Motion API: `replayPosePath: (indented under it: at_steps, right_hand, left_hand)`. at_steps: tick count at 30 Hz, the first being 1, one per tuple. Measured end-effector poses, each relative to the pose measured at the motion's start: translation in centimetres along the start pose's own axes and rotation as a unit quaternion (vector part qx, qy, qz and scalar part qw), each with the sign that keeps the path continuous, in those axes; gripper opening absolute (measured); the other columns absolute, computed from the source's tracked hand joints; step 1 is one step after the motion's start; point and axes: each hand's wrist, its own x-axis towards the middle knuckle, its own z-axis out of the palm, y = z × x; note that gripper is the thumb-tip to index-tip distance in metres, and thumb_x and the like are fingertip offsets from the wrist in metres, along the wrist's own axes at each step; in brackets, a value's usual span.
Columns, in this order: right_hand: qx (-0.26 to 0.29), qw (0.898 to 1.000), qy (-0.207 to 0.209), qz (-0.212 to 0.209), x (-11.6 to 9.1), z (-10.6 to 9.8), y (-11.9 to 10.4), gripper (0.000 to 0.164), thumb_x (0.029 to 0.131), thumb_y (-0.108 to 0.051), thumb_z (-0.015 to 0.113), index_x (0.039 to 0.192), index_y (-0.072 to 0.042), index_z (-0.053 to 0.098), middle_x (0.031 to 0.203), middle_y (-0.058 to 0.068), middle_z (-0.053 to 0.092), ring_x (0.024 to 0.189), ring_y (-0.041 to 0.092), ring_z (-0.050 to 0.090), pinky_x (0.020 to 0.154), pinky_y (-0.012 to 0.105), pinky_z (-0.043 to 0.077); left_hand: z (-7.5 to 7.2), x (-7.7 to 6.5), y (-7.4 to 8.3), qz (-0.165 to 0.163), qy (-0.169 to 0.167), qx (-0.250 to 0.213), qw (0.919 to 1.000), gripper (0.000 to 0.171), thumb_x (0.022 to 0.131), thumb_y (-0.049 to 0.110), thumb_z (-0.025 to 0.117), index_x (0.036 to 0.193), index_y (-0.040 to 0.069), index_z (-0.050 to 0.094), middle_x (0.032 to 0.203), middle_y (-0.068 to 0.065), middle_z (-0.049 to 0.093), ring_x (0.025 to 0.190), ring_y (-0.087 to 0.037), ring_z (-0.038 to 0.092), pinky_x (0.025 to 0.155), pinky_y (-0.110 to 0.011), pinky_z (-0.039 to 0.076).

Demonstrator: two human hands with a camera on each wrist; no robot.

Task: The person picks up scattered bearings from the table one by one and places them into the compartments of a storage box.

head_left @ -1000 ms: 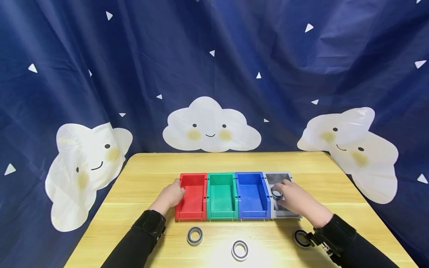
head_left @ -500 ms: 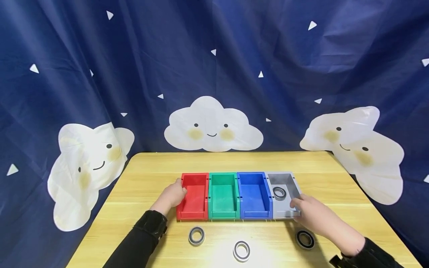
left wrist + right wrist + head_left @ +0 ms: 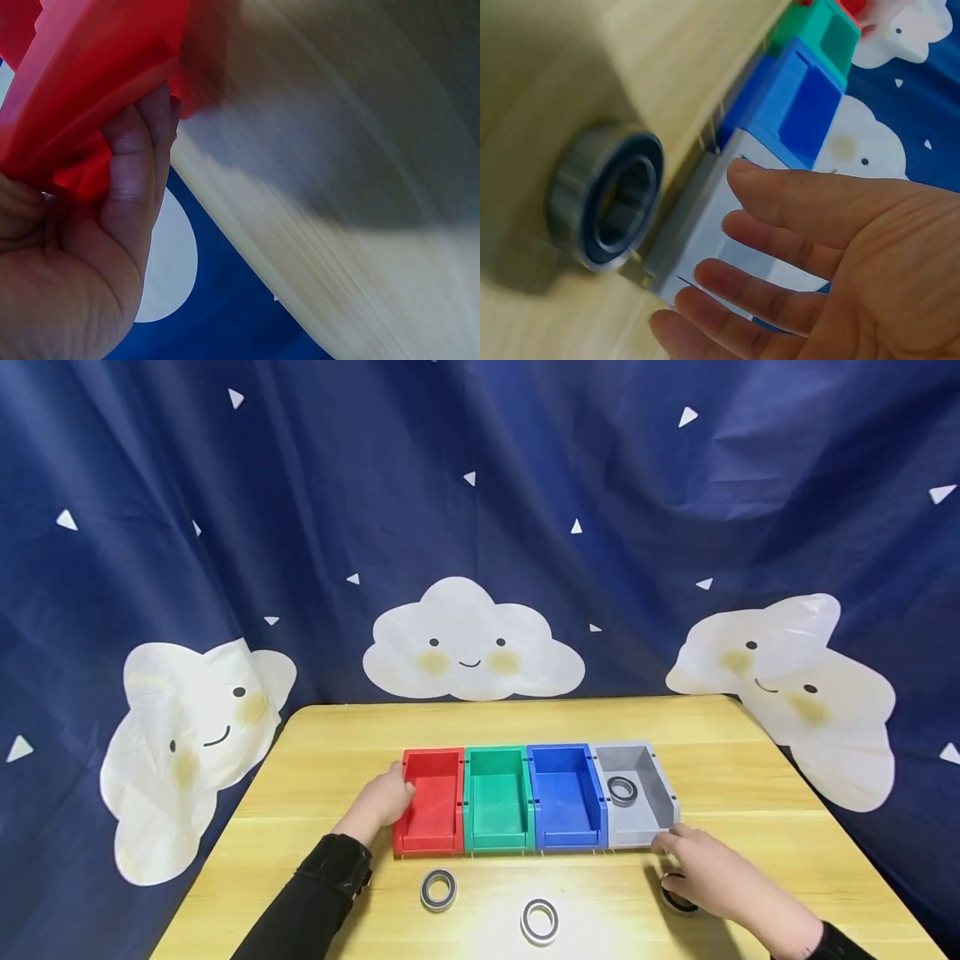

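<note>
In the head view, my left hand (image 3: 384, 797) grips the outer side wall of the red bin (image 3: 435, 806). The left wrist view shows its thumb and fingers bent round the red plastic wall (image 3: 90, 82). My right hand (image 3: 708, 870) hovers in front of the grey bin (image 3: 641, 827), over a ball bearing (image 3: 681, 907) it partly covers. In the right wrist view its fingers are spread beside that bearing (image 3: 568, 196), with a gap between. Another ball bearing (image 3: 611, 795) lies inside the grey bin.
A green bin (image 3: 498, 806) and a blue bin (image 3: 564, 806) stand between the red and grey ones in one row. Two more bearings lie in front on the wooden table (image 3: 360, 727): a left bearing (image 3: 425, 894) and a middle bearing (image 3: 527, 928). A blue curtain (image 3: 480, 510) hangs behind.
My right hand has let go of a bearing inside the grey bin, then drawn out and moved toward the front, over the bearing on the table. My left hand stays on the red bin.
</note>
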Motion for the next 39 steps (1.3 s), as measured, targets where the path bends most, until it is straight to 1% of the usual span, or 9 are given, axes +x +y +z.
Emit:
replayPosePath:
  at_steps: [3, 8, 12, 19, 24, 29, 33, 36, 39]
  right_hand:
    - [-0.004, 1.0, -0.006, -0.003, -0.4, 0.7, 0.0, 0.033, 0.064, -0.018, 0.079, 0.092, -0.012, 0.062, 0.086, -0.003, 0.054, 0.075, 0.015, 0.053, 0.066, 0.037, 0.047]
    - [-0.003, 1.0, -0.013, 0.01, -0.9, 1.4, -0.2, 0.038, 0.064, -0.022, 0.08, 0.096, -0.012, 0.062, 0.084, -0.004, 0.05, 0.072, 0.013, 0.048, 0.064, 0.036, 0.045]
    - [-0.006, 1.0, -0.009, 0.017, -1.0, 1.7, -0.2, 0.039, 0.064, -0.025, 0.081, 0.095, -0.013, 0.062, 0.086, -0.003, 0.051, 0.074, 0.015, 0.05, 0.067, 0.039, 0.047]
    - [0.007, 1.0, -0.011, 0.026, -1.4, 2.5, -0.1, 0.038, 0.06, -0.02, 0.082, 0.091, -0.017, 0.062, 0.091, -0.002, 0.053, 0.08, 0.021, 0.055, 0.071, 0.045, 0.048]
    - [0.012, 0.999, -0.011, 0.031, -1.7, 3.0, 0.0, 0.038, 0.058, -0.018, 0.082, 0.09, -0.02, 0.061, 0.091, -0.002, 0.053, 0.079, 0.023, 0.055, 0.071, 0.045, 0.048]
    - [0.016, 0.999, -0.018, 0.036, -1.9, 3.2, 0.0, 0.037, 0.058, -0.018, 0.082, 0.087, -0.02, 0.06, 0.089, -0.003, 0.051, 0.077, 0.019, 0.053, 0.07, 0.043, 0.047]
    - [0.016, 0.998, -0.03, 0.045, -1.9, 3.3, 0.0, 0.036, 0.059, -0.016, 0.082, 0.087, -0.02, 0.059, 0.085, -0.004, 0.049, 0.072, 0.014, 0.048, 0.066, 0.039, 0.046]
    - [0.011, 0.997, -0.034, 0.061, -1.8, 3.4, 0.0, 0.035, 0.06, -0.014, 0.081, 0.088, -0.019, 0.06, 0.083, -0.004, 0.048, 0.071, 0.014, 0.047, 0.065, 0.038, 0.046]
    - [0.007, 0.997, -0.032, 0.07, -1.8, 3.5, -0.2, 0.035, 0.061, -0.014, 0.081, 0.088, -0.019, 0.06, 0.082, -0.004, 0.048, 0.071, 0.014, 0.047, 0.066, 0.038, 0.046]
  left_hand:
    - [0.2, 0.0, -0.1, -0.001, 0.003, -0.005, 1.0, 0.048, 0.09, 0.022, 0.053, 0.127, -0.004, 0.036, 0.102, -0.014, 0.056, 0.084, -0.024, 0.055, 0.075, -0.04, 0.046]
    - [0.3, -0.1, -0.1, 0.007, 0.008, -0.007, 0.9999, 0.048, 0.09, 0.02, 0.052, 0.127, -0.005, 0.036, 0.104, -0.015, 0.057, 0.086, -0.025, 0.055, 0.079, -0.044, 0.046]
    - [0.1, -0.1, 0.0, 0.005, 0.007, -0.007, 0.9999, 0.049, 0.09, 0.02, 0.051, 0.129, -0.005, 0.035, 0.105, -0.016, 0.056, 0.086, -0.025, 0.054, 0.079, -0.044, 0.046]
    - [0.1, -0.1, -0.1, 0.007, 0.008, -0.008, 0.9999, 0.049, 0.09, 0.02, 0.05, 0.129, -0.006, 0.035, 0.107, -0.016, 0.057, 0.087, -0.025, 0.055, 0.081, -0.045, 0.046]
    - [0.1, -0.2, -0.1, 0.006, 0.005, -0.01, 0.9999, 0.05, 0.091, 0.02, 0.05, 0.13, -0.006, 0.034, 0.108, -0.016, 0.056, 0.088, -0.026, 0.055, 0.082, -0.046, 0.045]
    - [0.3, -0.2, -0.2, 0.003, 0.005, -0.009, 0.9999, 0.05, 0.091, 0.02, 0.05, 0.13, -0.005, 0.034, 0.107, -0.016, 0.056, 0.088, -0.025, 0.055, 0.08, -0.044, 0.045]
    - [0.5, -0.1, -0.2, 0.013, 0.012, 0.007, 0.9998, 0.05, 0.091, 0.021, 0.05, 0.13, -0.006, 0.034, 0.107, -0.016, 0.057, 0.088, -0.025, 0.055, 0.08, -0.044, 0.045]
    - [0.5, 0.1, -0.1, 0.019, 0.017, 0.015, 0.9996, 0.051, 0.091, 0.022, 0.05, 0.13, -0.007, 0.034, 0.107, -0.017, 0.058, 0.088, -0.025, 0.056, 0.08, -0.044, 0.045]
    - [0.5, 0.0, -0.2, 0.012, 0.019, 0.012, 0.9997, 0.051, 0.091, 0.022, 0.05, 0.131, -0.006, 0.034, 0.107, -0.017, 0.057, 0.088, -0.025, 0.056, 0.081, -0.044, 0.045]
